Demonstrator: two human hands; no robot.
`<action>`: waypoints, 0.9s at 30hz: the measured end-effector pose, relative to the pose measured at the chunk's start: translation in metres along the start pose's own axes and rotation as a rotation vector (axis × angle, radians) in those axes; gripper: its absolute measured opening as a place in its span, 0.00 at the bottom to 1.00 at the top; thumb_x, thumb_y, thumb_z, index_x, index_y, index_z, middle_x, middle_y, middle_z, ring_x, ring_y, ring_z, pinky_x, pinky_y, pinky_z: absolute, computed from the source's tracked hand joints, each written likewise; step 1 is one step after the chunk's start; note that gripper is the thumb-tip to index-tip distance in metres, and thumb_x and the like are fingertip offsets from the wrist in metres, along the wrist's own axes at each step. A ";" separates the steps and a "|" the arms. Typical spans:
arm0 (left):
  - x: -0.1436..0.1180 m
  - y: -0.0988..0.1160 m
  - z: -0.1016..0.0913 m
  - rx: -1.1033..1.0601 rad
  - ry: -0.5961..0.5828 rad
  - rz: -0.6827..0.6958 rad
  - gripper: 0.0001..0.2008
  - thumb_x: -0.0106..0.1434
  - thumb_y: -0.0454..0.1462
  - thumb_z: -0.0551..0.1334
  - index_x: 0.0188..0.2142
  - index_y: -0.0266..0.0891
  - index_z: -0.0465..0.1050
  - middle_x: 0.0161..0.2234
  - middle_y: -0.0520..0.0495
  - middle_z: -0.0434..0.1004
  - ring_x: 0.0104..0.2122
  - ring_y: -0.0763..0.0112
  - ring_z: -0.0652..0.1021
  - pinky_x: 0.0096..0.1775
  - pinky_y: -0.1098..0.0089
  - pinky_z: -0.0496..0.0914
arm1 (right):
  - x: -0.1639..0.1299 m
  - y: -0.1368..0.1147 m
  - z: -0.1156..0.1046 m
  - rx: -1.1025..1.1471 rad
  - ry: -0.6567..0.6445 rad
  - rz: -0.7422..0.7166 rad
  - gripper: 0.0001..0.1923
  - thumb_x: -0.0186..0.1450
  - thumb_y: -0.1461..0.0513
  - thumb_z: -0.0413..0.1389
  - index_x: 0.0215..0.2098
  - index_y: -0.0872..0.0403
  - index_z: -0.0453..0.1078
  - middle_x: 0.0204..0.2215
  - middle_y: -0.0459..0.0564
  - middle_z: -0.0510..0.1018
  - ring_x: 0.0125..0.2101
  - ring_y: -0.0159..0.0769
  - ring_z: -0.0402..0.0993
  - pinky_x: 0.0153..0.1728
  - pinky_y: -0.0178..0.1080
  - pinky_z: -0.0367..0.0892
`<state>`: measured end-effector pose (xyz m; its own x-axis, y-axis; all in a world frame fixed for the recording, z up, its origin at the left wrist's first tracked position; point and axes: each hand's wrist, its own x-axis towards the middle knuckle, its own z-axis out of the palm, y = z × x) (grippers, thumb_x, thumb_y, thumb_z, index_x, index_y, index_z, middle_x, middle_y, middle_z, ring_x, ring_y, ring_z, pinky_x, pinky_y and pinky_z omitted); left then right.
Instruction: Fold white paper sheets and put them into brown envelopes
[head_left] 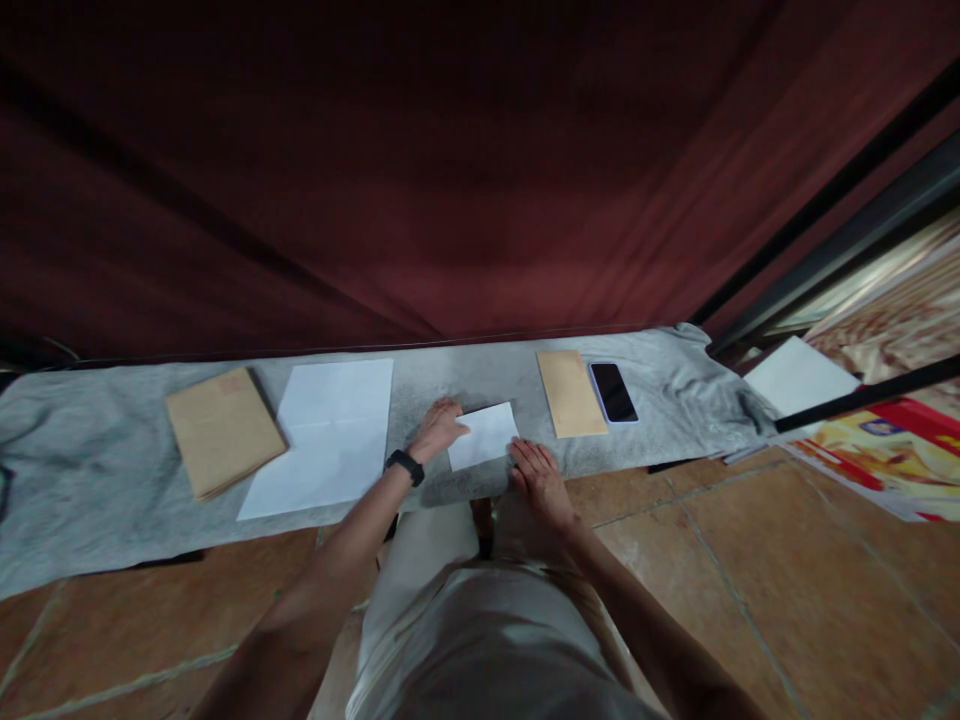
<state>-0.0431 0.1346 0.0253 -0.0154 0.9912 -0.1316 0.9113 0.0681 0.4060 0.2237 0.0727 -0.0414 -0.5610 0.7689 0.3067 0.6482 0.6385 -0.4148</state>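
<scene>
A small folded sheet of white paper point(484, 440) lies on the grey cloth in front of me. My left hand point(437, 428), with a black watch on its wrist, holds the paper's left edge, its thumb over the sheet and its fingers at the upper corner. At the lower right corner, the fingers of my right hand point(541, 482) lie fairly flat, close together, touching the edge. Larger white sheets point(330, 435) are spread left of my left hand. Right of the folded paper lies a single tan envelope point(571, 393).
A stack of brown envelopes point(223, 430) overlaps the white sheets at the far left. Beside the single envelope is a phone point(615, 392) with a dark screen. Grey cloth point(675, 400) covers the narrow bench. A dark red curtain point(480, 200) hangs behind; a black metal frame point(840, 230) stands right.
</scene>
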 end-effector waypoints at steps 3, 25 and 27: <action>-0.005 0.007 -0.013 -0.049 0.055 0.006 0.03 0.63 0.35 0.64 0.38 0.40 0.73 0.38 0.47 0.78 0.39 0.64 0.78 0.43 0.66 0.71 | -0.001 0.005 0.001 0.124 0.079 0.048 0.24 0.77 0.58 0.44 0.68 0.54 0.62 0.65 0.57 0.69 0.66 0.43 0.63 0.67 0.54 0.59; -0.075 0.002 0.050 0.201 0.187 0.353 0.21 0.65 0.24 0.52 0.54 0.38 0.71 0.58 0.38 0.75 0.62 0.62 0.72 0.66 0.58 0.62 | 0.009 -0.018 0.009 0.027 0.085 -0.006 0.26 0.75 0.63 0.44 0.69 0.54 0.60 0.67 0.57 0.66 0.69 0.46 0.58 0.67 0.57 0.57; -0.075 0.006 0.048 0.196 0.171 0.322 0.22 0.65 0.24 0.51 0.55 0.38 0.70 0.60 0.39 0.74 0.63 0.63 0.72 0.67 0.58 0.61 | 0.012 -0.022 0.011 0.011 0.045 -0.003 0.25 0.75 0.63 0.44 0.69 0.55 0.61 0.67 0.57 0.67 0.69 0.45 0.58 0.68 0.57 0.56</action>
<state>-0.0171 0.0550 -0.0059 0.2305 0.9639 0.1333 0.9415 -0.2555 0.2195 0.1967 0.0675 -0.0378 -0.5394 0.7678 0.3459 0.6407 0.6407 -0.4231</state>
